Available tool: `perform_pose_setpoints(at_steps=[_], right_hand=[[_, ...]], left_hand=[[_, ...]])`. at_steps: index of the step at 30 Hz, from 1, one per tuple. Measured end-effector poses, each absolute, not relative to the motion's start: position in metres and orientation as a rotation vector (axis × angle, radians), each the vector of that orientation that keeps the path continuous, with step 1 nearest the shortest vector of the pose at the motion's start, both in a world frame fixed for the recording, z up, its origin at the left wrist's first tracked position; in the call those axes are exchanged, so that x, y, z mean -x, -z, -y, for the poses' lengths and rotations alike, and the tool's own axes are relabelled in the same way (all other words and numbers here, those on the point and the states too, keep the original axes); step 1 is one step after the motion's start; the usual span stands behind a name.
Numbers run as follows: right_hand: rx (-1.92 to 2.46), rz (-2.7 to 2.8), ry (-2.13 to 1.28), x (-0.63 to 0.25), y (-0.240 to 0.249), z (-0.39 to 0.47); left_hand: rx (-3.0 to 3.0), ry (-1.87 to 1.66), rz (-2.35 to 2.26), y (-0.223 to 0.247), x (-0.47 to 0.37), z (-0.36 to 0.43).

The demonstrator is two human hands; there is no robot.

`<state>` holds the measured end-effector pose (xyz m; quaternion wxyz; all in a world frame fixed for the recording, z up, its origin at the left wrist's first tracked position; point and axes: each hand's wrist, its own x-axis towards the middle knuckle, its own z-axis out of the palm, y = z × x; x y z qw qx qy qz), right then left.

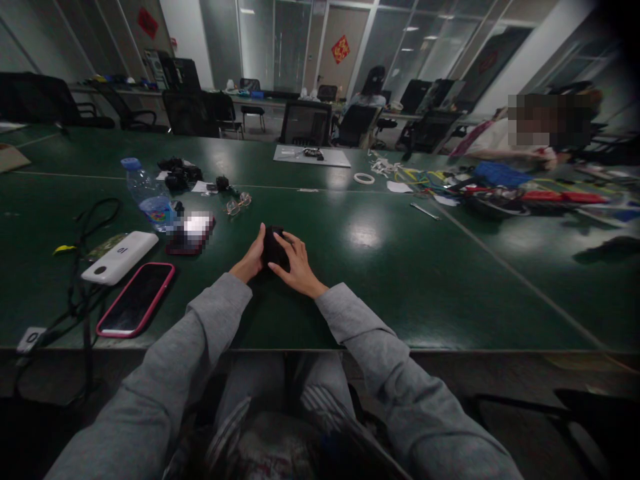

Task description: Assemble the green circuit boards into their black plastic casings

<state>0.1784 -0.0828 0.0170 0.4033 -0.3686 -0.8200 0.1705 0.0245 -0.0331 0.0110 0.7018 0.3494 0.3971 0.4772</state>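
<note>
Between my two hands is a small black object (274,249), dark and rounded, whose kind I cannot make out. My left hand (254,256) grips its left side, thumb upward along it. From the right, my right hand (296,265) curves around it, with the thumb at the near side and the fingers over the top right. The object is at or just above the green table (380,287); which of the two I cannot tell. Part of it is hidden behind my fingers.
Left of my hands lie a pink-cased phone (136,300), a white power bank (120,258), a second phone (191,233), a water bottle (148,195), glasses (239,203) and black cables (83,267). A wrench (425,211) and tangled wires (430,180) lie right. A person (505,143) sits across.
</note>
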Motion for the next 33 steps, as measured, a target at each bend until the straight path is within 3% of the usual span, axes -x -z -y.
perform_pose_setpoints(at_steps=[23,33], right_hand=[[0.945,1.788,-0.799,-0.172,-0.001,0.073],[0.846,1.407,-1.365,-0.176,-0.002,0.066]], left_hand=[[-0.918,-1.003,-0.826,-0.016,-0.032,0.037],[-0.863,-1.047,-0.82,-0.022,-0.034,0.042]])
